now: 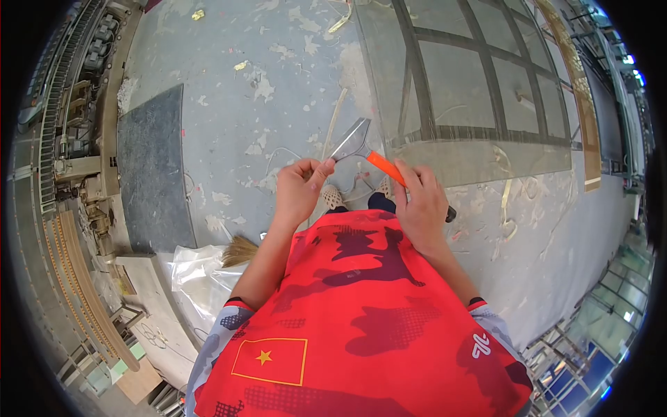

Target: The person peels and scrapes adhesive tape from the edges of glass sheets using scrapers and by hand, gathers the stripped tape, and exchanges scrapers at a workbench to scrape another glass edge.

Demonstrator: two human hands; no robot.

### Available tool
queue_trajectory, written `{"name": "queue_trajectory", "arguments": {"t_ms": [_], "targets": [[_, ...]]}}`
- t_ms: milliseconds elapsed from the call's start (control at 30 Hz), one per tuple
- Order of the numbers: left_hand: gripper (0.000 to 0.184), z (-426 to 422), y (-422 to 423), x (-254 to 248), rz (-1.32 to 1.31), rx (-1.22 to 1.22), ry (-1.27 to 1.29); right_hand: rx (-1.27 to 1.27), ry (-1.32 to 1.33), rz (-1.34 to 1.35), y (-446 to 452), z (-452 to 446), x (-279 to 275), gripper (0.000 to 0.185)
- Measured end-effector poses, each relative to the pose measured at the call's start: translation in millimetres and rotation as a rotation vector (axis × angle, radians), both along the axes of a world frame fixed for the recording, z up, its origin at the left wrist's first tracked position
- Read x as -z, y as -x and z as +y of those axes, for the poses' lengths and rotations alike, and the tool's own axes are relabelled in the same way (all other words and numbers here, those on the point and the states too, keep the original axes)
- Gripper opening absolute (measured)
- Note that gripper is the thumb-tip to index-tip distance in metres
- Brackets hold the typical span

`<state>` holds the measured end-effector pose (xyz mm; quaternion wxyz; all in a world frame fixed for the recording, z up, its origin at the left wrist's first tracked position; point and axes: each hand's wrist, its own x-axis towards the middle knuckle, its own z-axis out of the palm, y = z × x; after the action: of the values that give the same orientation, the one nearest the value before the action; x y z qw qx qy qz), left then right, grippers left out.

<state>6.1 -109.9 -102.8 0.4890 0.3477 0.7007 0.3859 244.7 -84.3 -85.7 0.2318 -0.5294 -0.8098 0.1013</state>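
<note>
A scraper [383, 165] with an orange and black handle and a wide metal head is held in front of my red shirt. My right hand [422, 203] is wrapped round its handle, whose black end sticks out past the palm. My left hand [303, 186] pinches the near corner of the metal head between thumb and fingers. The head points up and to the left, above my feet.
A large glass sheet [486, 163] over a dark frame lies at the upper right. A dark mat [154, 170], clear plastic [201, 278] and a straw broom [240, 251] are at left. Machinery [83, 125] lines the left edge. Scraps and strips litter the grey floor [229, 104].
</note>
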Motion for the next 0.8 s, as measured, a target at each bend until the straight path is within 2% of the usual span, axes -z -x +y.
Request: {"name": "queue_trajectory", "arguments": {"t_ms": [133,200,267,333,400,433,467,500,533,567,633,800], "targets": [[0.032,-1,1,17,0.079,0.052,-0.069,0.025,0.014,-0.042,-1,4,-1,0.036],[0.031,-2,2,41,-0.116,-0.017,-0.054,0.047,0.043,-0.039,-5,6,3,0.033],[0.034,-6,12,64,-0.059,0.018,-0.061,0.143,0.134,0.079,-12,9,16,0.033],[0.041,-16,22,96,0.355,-0.019,-0.031,0.226,0.167,0.125,-22,17,21,0.033],[0.047,-43,46,166,0.623,-0.071,0.027,0.318,0.203,0.178,-39,25,34,0.034],[0.05,-62,56,186,0.625,0.006,0.234,0.363,0.276,0.324,-53,30,49,0.035],[0.053,-100,68,232,0.673,0.046,0.348,0.43,0.34,0.473,-66,32,60,0.035],[0.058,-157,92,299,0.735,0.369,0.376,0.494,0.348,0.505,-78,37,65,0.036],[0.058,-186,101,321,0.736,0.524,0.502,0.552,0.344,0.51,-90,40,62,0.036],[0.058,-203,106,330,0.737,0.667,0.624,0.614,0.334,0.518,-101,42,59,0.036],[0.058,-224,123,341,0.73,0.77,0.768,0.73,0.312,0.552,-122,46,56,0.036],[0.06,-197,141,333,0.782,0.822,0.854,0.756,0.373,0.682,-147,47,60,0.035]]}}
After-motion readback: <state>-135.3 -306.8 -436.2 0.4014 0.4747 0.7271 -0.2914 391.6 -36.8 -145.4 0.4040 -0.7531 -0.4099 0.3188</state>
